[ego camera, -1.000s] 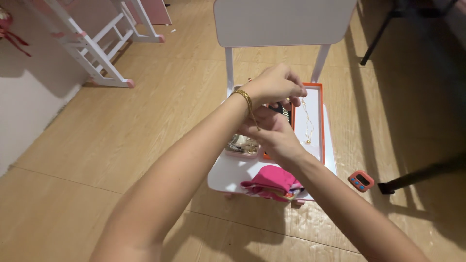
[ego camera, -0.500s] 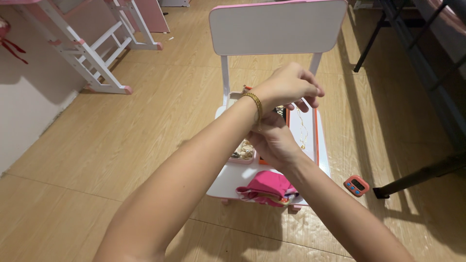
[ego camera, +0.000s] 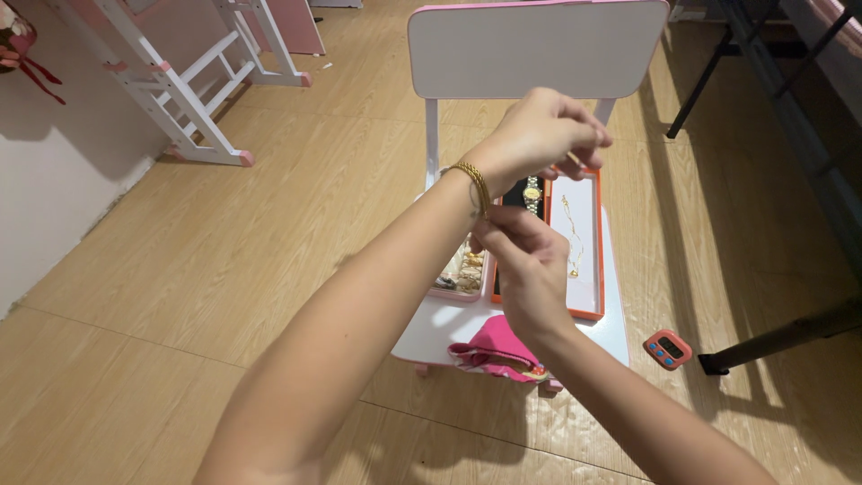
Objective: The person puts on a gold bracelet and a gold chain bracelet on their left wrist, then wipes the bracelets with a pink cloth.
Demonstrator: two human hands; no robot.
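Your left hand [ego camera: 543,135] has lifted higher, loosely curled, gold bracelet [ego camera: 473,185] round its wrist. Your right hand [ego camera: 523,260] pinches the bracelet underneath; the clasp is hidden. Your arms half-cover the orange tray [ego camera: 599,260] on the chair.

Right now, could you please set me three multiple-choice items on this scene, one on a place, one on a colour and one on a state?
1. Where does the orange tray lie?
A. on the white chair seat
B. on the wooden floor
C. on the white rack

2. What colour is the bracelet on the left wrist?
A. silver
B. gold
C. black

3. What is the right hand doing?
A. resting flat on the seat
B. holding the small timer
C. pinching at the bracelet with its fingertips

Answers: 1 A, the tray sits on the seat beside a pink tray of jewellery. 2 B, the band shines yellow gold. 3 C, its fingertips meet at the bracelet just below the left hand, while the orange timer lies untouched on the floor.
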